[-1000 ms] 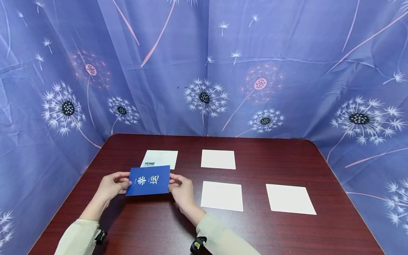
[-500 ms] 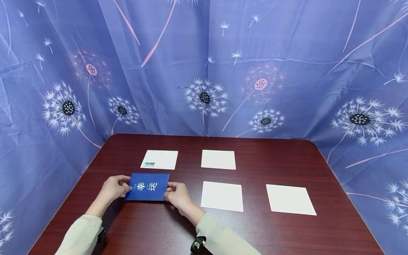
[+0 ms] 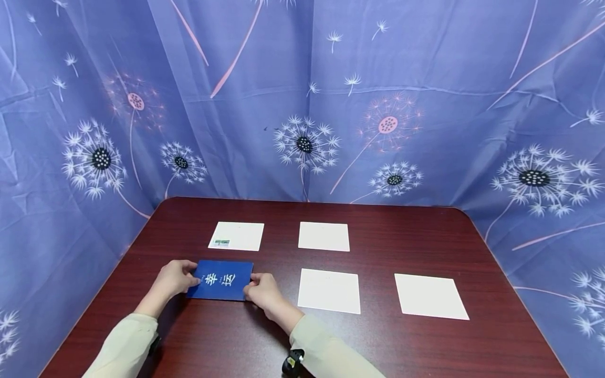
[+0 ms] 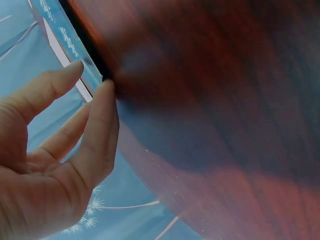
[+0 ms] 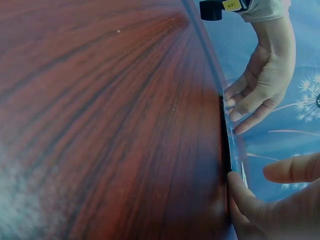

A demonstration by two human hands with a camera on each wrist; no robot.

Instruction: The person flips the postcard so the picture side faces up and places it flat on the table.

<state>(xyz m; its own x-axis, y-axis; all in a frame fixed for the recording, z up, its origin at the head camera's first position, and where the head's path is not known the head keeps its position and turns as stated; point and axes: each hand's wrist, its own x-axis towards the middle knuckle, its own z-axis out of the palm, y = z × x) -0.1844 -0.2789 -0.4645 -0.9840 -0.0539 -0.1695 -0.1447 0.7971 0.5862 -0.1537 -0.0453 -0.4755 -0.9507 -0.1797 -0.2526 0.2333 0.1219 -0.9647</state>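
Note:
A dark blue card point(image 3: 221, 280) with white Chinese characters lies low over the left side of the table, flat or nearly so; a small gap under it cannot be ruled out. My left hand point(image 3: 175, 278) holds its left edge, the thumb over the top and fingertips at the rim, as the left wrist view shows. At its right edge is my right hand point(image 3: 267, 294), holding the near right corner. In the right wrist view one fingertip point(image 5: 235, 181) meets the card's edge, while another digit is raised apart from it.
Behind the blue card lies a white card with a small printed picture point(image 3: 236, 236). Three blank white cards lie to the right: one at the back point(image 3: 323, 236), one in the middle point(image 3: 329, 291), one far right point(image 3: 431, 295). A dandelion-patterned curtain point(image 3: 350, 147) surrounds the table point(image 3: 378, 346).
The blue card has come down and toward the near side, then shifted slightly right, both hands moving with it. The white card behind it is now fully uncovered.

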